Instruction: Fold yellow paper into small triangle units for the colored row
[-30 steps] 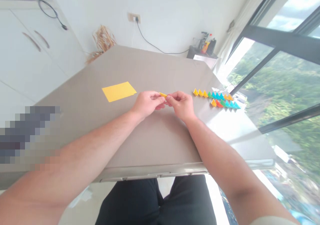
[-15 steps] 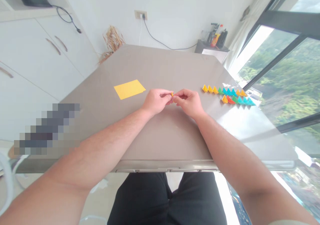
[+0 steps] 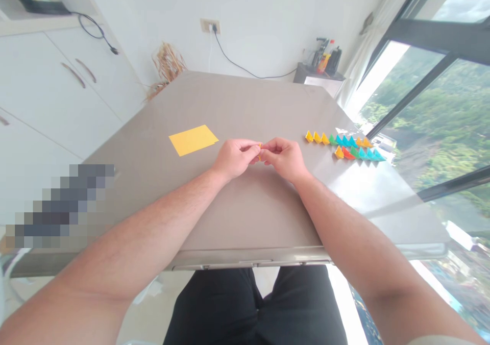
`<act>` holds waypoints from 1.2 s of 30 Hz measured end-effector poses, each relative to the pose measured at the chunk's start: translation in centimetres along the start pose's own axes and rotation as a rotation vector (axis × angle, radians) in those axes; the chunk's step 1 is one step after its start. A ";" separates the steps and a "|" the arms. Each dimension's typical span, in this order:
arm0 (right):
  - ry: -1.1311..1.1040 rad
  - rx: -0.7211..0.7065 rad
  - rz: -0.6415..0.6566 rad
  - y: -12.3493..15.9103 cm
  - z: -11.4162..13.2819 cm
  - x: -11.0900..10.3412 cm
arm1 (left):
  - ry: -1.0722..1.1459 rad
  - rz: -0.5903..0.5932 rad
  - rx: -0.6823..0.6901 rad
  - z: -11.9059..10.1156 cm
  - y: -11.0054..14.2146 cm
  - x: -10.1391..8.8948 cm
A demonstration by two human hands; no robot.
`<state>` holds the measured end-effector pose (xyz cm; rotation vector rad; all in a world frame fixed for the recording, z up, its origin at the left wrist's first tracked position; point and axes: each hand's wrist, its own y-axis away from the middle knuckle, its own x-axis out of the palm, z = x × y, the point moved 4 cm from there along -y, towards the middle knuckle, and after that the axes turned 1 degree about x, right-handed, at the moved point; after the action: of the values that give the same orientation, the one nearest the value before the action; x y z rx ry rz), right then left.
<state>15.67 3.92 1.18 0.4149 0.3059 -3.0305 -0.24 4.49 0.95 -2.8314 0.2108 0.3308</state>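
My left hand [image 3: 234, 157] and my right hand [image 3: 284, 157] meet over the middle of the grey table [image 3: 245, 105]. Both pinch a small folded piece of yellow paper [image 3: 260, 152] between fingertips; only a sliver of it shows. A flat yellow paper sheet [image 3: 193, 140] lies on the table to the left of my hands. To the right, two rows of small folded paper triangles [image 3: 344, 147] in yellow, green, teal, orange and red lie side by side.
The table's near edge [image 3: 245, 258] runs just above my lap. White cabinets [image 3: 57, 95] stand on the left, a large window [image 3: 440, 105] on the right. Bottles on a small stand [image 3: 325, 59] and a wall socket with a cable [image 3: 210, 26] sit beyond the far edge.
The yellow piece showed as a longer strip one second ago; now it is folded smaller and almost hidden between my fingertips. The view has shifted slightly; my hands stay together.
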 end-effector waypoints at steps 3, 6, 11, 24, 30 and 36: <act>0.019 0.017 -0.011 0.1 0.0 -0.1 | 0.007 0.007 0.006 -0.1 0.0 0.0; 0.035 0.021 -0.018 0.1 0.0 -0.2 | 0.027 0.031 -0.013 -0.1 0.0 0.1; 0.064 0.003 -0.018 0.0 -0.3 -0.1 | 0.007 0.054 0.004 0.3 -0.1 0.0; 0.024 0.013 -0.012 0.0 -0.2 0.0 | -0.107 0.067 0.060 0.4 0.0 0.0; 0.025 0.007 -0.028 0.0 -0.3 0.2 | -0.175 0.053 0.080 0.8 -0.1 0.0; 0.064 -0.017 -0.052 0.1 -0.3 0.2 | -0.170 0.049 0.091 0.9 -0.1 0.0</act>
<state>15.52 3.88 0.86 0.5113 0.3509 -3.0673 -0.39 4.85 0.15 -2.6946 0.2525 0.5545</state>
